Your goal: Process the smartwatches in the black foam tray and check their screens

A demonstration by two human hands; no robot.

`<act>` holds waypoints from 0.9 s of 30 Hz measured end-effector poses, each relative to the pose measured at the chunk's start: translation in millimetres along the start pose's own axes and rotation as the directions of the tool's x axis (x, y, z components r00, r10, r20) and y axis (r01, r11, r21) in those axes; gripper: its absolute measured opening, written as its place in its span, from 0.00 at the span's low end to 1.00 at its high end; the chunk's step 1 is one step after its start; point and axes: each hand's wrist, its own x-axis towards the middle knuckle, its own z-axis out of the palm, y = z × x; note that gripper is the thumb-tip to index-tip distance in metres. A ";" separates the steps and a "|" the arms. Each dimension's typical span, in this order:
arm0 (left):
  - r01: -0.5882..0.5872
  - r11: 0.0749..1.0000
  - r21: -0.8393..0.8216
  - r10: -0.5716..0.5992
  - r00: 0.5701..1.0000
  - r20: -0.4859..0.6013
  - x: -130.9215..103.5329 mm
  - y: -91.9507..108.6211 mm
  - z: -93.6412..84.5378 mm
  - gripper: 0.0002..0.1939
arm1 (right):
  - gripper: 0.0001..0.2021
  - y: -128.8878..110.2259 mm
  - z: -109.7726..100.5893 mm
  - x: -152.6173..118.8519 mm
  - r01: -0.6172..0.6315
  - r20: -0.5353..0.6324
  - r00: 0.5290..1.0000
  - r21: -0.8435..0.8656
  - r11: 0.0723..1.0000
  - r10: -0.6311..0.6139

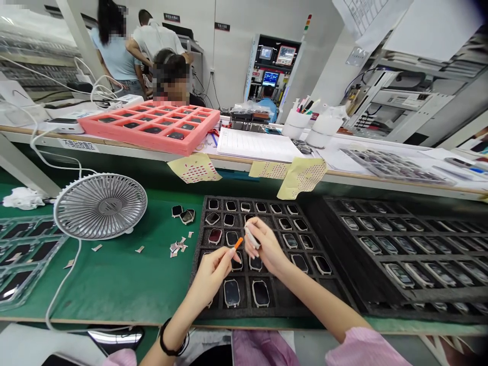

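Note:
My left hand (217,269) pinches a small orange stick (238,243) that points up and to the right. Close beside its tip, my right hand (265,244) holds a silver watch case (252,237) tilted on edge between thumb and fingers. Both hands are over a black foam tray (274,302) whose compartments hold watch cases with dark screens. One such watch (232,293) lies in the tray's front row. Left of the tray, two watch pieces (187,216) and a small pile of pale tabs (178,247) rest on the green mat.
A grey fan (101,206) stands at the left, near clear plastic trays (28,254). More watches fill a second foam tray (404,249) at the right. On the shelf are a pink foam tray (186,145) and papers (259,145). Several people are beyond.

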 end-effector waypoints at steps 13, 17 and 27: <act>0.032 0.991 0.130 -0.026 0.998 -0.052 -5.8 -14.4 -14.6 0.24 | 0.13 21.1 -137.8 55.4 0.055 -0.100 0.949 -0.881 0.470 -0.299; 0.031 0.990 0.140 -0.023 0.998 -0.058 -6.4 -19.5 -17.9 0.23 | 0.07 16.3 -131.4 40.8 0.099 -0.036 0.937 -0.927 0.361 -0.347; 0.082 0.991 0.110 -0.065 0.987 -0.148 -5.2 -26.0 -33.2 0.23 | 0.06 37.2 -30.7 19.3 0.379 0.363 0.925 -0.896 0.230 -0.111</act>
